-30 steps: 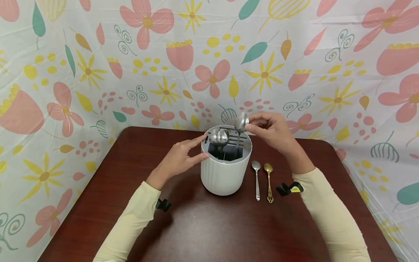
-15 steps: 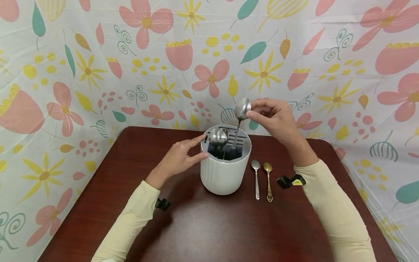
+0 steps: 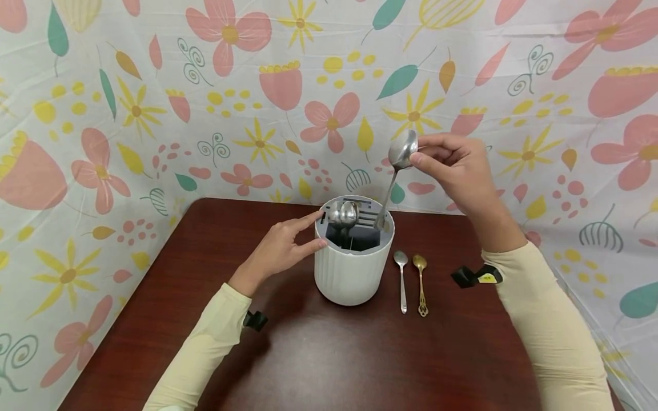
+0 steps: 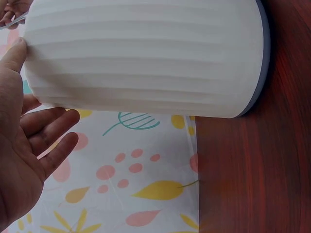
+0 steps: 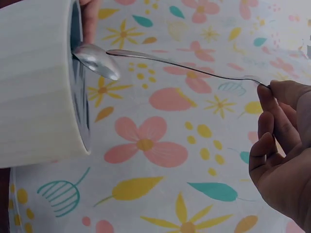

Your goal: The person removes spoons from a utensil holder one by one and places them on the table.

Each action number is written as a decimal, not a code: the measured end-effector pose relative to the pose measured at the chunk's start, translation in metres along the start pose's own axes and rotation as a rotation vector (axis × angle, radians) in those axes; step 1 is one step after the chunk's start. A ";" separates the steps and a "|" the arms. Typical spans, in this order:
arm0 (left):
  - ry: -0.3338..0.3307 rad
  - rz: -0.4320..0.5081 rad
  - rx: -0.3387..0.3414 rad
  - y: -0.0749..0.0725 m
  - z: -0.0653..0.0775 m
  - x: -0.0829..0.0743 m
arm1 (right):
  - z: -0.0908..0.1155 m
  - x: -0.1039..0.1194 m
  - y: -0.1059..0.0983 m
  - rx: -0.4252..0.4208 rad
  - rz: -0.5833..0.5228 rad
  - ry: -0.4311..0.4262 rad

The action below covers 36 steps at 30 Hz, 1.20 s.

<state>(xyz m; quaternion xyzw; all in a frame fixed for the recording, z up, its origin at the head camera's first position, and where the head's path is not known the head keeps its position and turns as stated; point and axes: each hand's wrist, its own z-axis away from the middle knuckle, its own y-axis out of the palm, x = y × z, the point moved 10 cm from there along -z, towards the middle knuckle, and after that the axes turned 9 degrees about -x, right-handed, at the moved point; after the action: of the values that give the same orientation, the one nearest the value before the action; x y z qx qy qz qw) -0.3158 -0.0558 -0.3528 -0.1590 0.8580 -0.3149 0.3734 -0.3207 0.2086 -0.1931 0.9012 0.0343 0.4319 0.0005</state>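
Note:
A white ribbed utensil holder [image 3: 346,279] with a grey slotted insert stands on the table. My left hand [image 3: 280,242] rests its thumb and fingertips on the holder's left rim; the left wrist view shows the other fingers loosely extended. Above the holder's right side, my right hand [image 3: 454,168] pinches a silver spoon [image 3: 401,150] by its bowl, between thumb and fingers. The spoon's handle slants down, its end overlapping the insert in the head view and just outside the opening in the right wrist view. Silver spoons [image 3: 349,213] stand bowl-up in the front compartment, their lower handles hidden.
To the right of the holder, a small silver spoon [image 3: 401,282] and a gold spoon [image 3: 422,285] with an ornate handle lie side by side on the dark wooden table [image 3: 308,354]. A floral cloth [image 3: 329,74] hangs close behind the table.
My right hand has lifted the silver spoon up and to the right, drawing its handle out of the holder's compartment. My left hand has stayed at the rim.

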 end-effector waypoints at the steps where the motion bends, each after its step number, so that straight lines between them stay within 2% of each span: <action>1: -0.001 0.003 0.001 0.000 0.000 0.000 | -0.001 0.001 -0.002 -0.006 -0.009 -0.001; 9: -0.011 0.013 0.005 0.001 0.000 0.001 | 0.001 0.002 -0.028 -0.093 -0.062 0.025; 15: -0.017 0.009 0.008 0.001 0.001 0.001 | 0.010 -0.001 -0.052 -0.120 -0.087 0.026; 21: -0.021 0.017 0.005 0.001 0.002 0.002 | 0.022 -0.011 -0.078 -0.186 -0.004 0.041; 28: -0.019 0.016 -0.002 0.001 0.002 0.002 | 0.035 -0.024 -0.098 -0.165 -0.004 0.078; 31: -0.020 0.012 -0.002 0.002 0.002 0.003 | 0.041 -0.031 -0.107 -0.199 0.053 0.115; 34: -0.016 0.012 -0.002 0.001 0.002 0.002 | 0.046 -0.038 -0.115 -0.194 0.084 0.138; 36: -0.012 0.015 -0.005 0.001 0.002 0.002 | 0.049 -0.044 -0.120 -0.190 0.150 0.151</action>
<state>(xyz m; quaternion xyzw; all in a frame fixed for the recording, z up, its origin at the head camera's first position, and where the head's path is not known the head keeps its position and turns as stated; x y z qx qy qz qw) -0.3159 -0.0567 -0.3554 -0.1553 0.8577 -0.3090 0.3804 -0.3170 0.3275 -0.2615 0.8620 -0.0744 0.4988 0.0506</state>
